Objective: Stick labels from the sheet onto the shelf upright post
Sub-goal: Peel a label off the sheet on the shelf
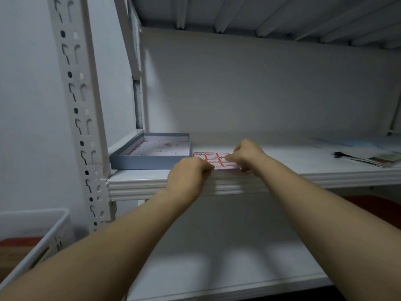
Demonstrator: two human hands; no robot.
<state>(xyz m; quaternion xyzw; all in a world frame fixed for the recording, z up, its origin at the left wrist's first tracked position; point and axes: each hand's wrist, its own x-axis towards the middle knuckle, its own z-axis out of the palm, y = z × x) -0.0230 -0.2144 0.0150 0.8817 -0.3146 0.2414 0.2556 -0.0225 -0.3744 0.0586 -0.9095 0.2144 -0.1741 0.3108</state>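
A sheet of red-bordered labels [209, 157] lies flat on the white shelf board [138, 183], near its front edge. My left hand [187, 175] rests with curled fingers on the sheet's near left corner and the shelf lip, holding it down. My right hand [247, 154] is on the sheet's right side, with fingertips bent together over a label as if pinching it. The fingertips are partly hidden. The white slotted upright post [76, 101] stands at the left, apart from both hands.
A shallow grey-blue box lid [149, 164] with scraps inside sits left of the sheet. Papers and a dark pen [373, 158] lie at the far right of the shelf. A white slotted basket [41, 235] stands low at the left. Another shelf board [217, 268] lies below.
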